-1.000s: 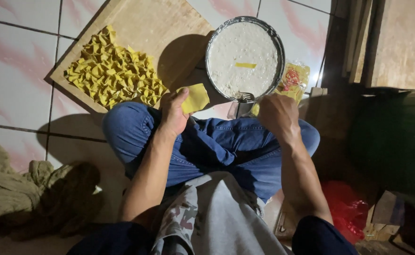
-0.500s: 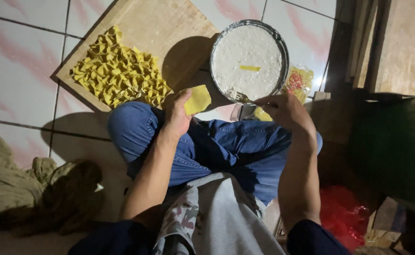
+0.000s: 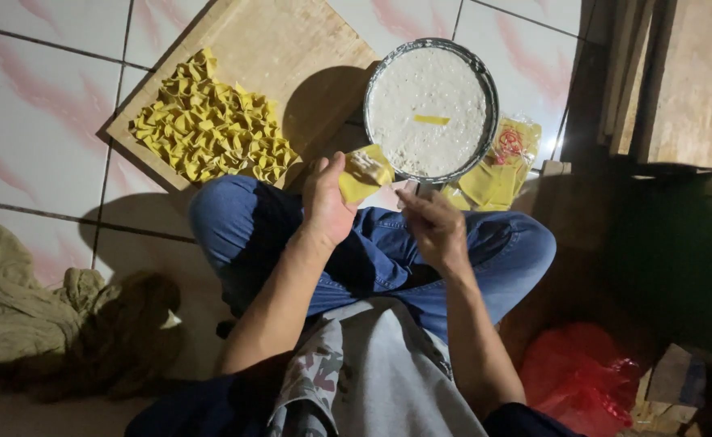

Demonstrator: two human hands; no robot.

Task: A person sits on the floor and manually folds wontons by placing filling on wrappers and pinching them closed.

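Above lap, left hand (image 3: 325, 202) holds filled yellow wrapper (image 3: 362, 174).

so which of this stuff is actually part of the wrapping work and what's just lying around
In use:
left hand holding a yellow wrapper with filling on it
right hand
bowl of pale filling
stack of wrappers
wooden board with folded dumplings

Lying about:
crumpled cloth
red bag

A square yellow wrapper (image 3: 364, 174) with pale filling dabbed on it lies flat, held up near the bowl (image 3: 430, 109).
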